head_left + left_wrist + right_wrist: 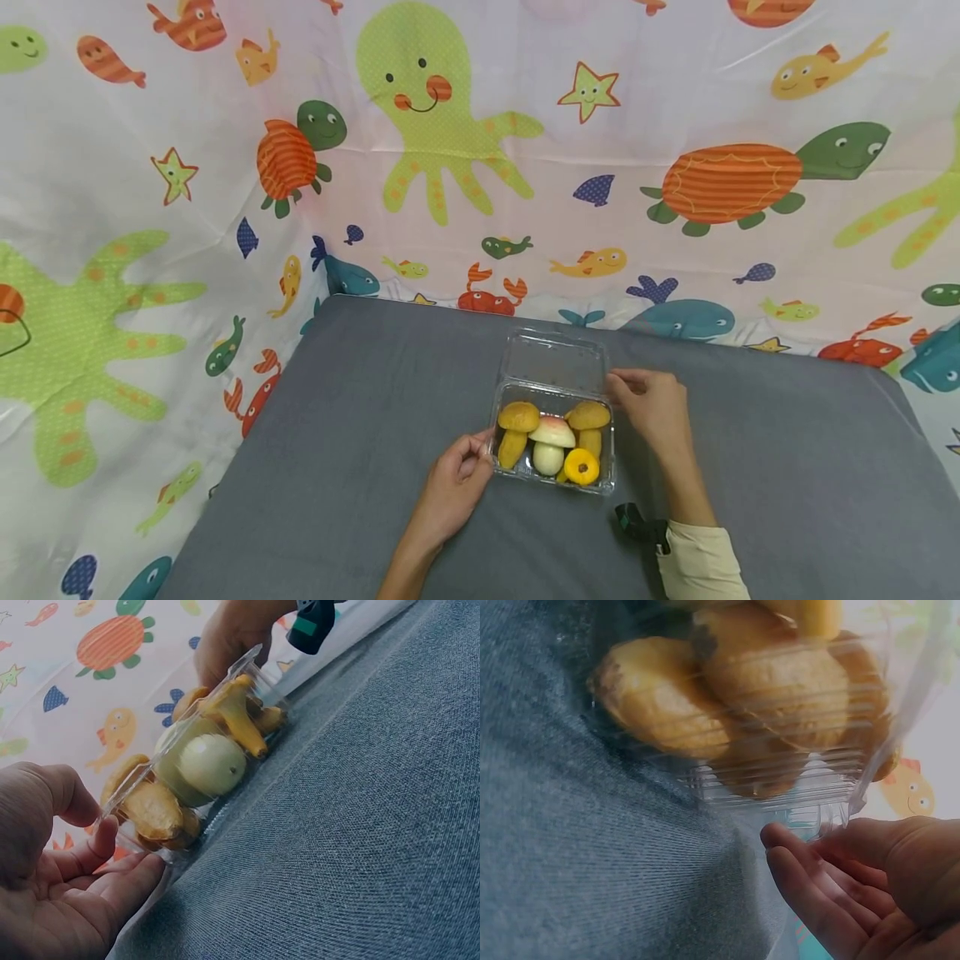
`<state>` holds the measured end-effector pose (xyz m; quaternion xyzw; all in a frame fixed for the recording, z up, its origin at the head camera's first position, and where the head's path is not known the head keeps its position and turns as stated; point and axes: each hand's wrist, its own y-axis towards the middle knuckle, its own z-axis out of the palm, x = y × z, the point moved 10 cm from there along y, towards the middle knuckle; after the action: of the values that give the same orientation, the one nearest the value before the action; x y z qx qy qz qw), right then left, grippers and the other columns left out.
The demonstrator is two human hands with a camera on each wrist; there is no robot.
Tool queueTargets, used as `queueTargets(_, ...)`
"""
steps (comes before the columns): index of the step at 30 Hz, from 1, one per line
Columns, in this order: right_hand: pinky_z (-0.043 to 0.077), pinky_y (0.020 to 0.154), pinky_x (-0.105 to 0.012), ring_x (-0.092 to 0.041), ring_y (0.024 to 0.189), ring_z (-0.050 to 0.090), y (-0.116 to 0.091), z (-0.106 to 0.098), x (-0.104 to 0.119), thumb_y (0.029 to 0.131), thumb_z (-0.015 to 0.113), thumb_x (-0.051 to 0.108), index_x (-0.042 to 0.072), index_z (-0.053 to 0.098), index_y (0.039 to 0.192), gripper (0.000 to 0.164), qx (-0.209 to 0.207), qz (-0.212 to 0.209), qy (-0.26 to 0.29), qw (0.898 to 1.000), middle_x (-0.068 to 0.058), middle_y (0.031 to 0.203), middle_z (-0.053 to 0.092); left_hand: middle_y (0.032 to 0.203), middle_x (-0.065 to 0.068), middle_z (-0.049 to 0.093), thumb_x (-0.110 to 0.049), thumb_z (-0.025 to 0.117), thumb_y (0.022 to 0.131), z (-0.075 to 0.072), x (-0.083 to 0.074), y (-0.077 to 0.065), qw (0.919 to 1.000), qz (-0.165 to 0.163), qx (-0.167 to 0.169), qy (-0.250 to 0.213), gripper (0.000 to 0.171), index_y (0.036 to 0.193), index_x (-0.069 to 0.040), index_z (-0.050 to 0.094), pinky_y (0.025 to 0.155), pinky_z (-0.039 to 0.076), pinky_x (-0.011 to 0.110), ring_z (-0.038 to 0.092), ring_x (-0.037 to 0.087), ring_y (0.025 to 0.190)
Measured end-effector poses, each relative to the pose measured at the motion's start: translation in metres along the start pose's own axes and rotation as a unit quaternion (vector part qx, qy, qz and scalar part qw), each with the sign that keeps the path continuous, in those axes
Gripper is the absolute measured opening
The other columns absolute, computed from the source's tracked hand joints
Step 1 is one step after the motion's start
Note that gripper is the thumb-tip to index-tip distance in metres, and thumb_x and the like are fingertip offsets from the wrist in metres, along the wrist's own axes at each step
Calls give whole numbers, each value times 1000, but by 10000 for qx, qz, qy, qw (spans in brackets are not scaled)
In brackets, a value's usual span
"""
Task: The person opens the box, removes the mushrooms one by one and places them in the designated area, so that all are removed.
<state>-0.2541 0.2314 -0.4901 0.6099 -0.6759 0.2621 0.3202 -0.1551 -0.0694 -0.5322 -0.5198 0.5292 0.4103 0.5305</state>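
Note:
A clear plastic clamshell box (492, 417) lies on the grey cloth with its lid (555, 360) folded back, away from the person. Inside are toy-like mushrooms: a brown-capped one at left (517, 417), a pale one with a pinkish cap (548, 457) in the middle, another brown-capped one (588, 415) at right, and a yellow trumpet-shaped one (582, 467) in front of it. My left hand (456, 483) pinches the box's left rim between thumb and finger. At the far right corner, near the hinge, my right hand (654, 408) pinches the clear plastic edge.
Grey cloth (375, 400) covers the table around the box. Behind and to the left hangs a white curtain (510, 75) printed with sea animals. A black strap (637, 523) is on the right wrist, by a beige sleeve (701, 562).

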Motion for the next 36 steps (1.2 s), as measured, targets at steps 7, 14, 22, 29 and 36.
queueTargets(7, 62, 73, -44, -31, 91, 78, -5, 3, 0, 108, 63, 27, -1, 73, 128, 36, 51, -135, -134, 9998, -19, 108, 79, 150, 11, 61, -12, 62, 105, 0, 2, -1, 10000, 12, 23, 3, 9, 100, -5, 64, 108, 46, 35, 56, 25, 137)
queueTargets(14, 61, 82, -55, -39, 100, 75, -12, -1, 3, 109, 61, 29, 1, 70, 134, 38, -46, -614, -334, 9975, -20, 115, 77, 150, 8, 61, -14, 62, 105, -1, 1, -1, 10000, 10, 15, 64, 9, 100, -7, 64, 106, 47, 34, 57, 24, 137)
queueTargets(22, 61, 81, -54, -35, 96, 77, -28, -29, 28, 106, 66, 22, 4, 74, 127, 29, -825, -1412, -385, 9858, -15, 113, 79, 149, 8, 62, -15, 62, 105, 0, 0, -2, 9999, -30, -32, 167, 10, 100, -6, 64, 105, 47, 33, 57, 22, 137)
queueTargets(29, 59, 87, -54, -31, 102, 76, -41, -40, 58, 100, 73, 11, 6, 74, 127, 27, -707, -2160, -462, 9727, -11, 119, 77, 148, 7, 63, -17, 63, 106, -1, 1, -2, 9999, -21, -75, 83, 11, 101, -6, 65, 103, 47, 29, 57, 21, 137)
queueTargets(36, 57, 90, -53, -32, 110, 72, -52, -39, 77, 90, 83, 3, 9, 75, 126, 38, -504, -2847, -850, 9535, -10, 122, 76, 149, 10, 61, -17, 63, 106, -1, 1, -1, 9999, 78, -71, 20, 13, 101, -5, 64, 105, 48, 34, 57, 23, 138)
